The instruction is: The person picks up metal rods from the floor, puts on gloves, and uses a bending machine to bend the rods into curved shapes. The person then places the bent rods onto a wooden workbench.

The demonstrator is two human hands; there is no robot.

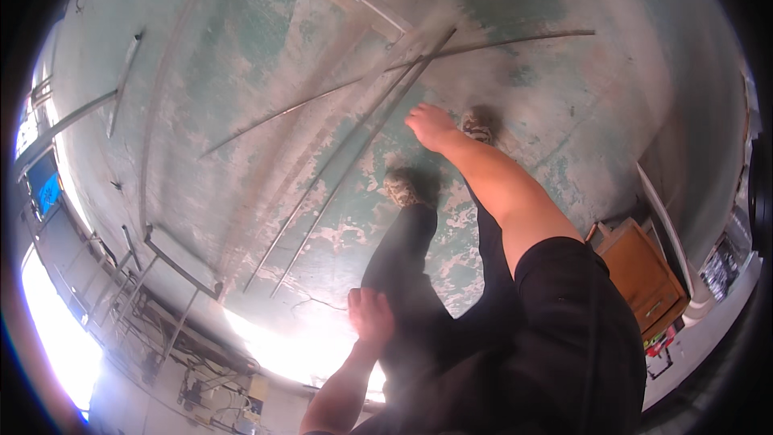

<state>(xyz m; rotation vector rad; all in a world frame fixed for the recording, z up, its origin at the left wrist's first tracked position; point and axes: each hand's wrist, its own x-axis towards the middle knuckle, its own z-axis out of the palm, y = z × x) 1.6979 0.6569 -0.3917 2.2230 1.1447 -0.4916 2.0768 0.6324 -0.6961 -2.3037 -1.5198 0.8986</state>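
My right hand (431,126) hangs above the floor in front of me with its fingers curled; nothing shows sticking out of it. Just left of it, two long thin metal rods (328,202) lie side by side on the floor. A longer, slightly bent strip (515,43) crosses them near their far ends. Beside my left thigh is my left hand (370,315), loosely closed, and no object is visible in it. Both palms are turned out of sight. My two patterned shoes (400,188) stand on the floor, one ahead of the other.
The worn green floor (250,24) has peeling paint. A brown wooden cabinet (642,274) stands close on my right, beside a pale curved panel (665,221). Metal-legged frames (183,267) line the left, and a metal bar (378,8) lies at the far side.
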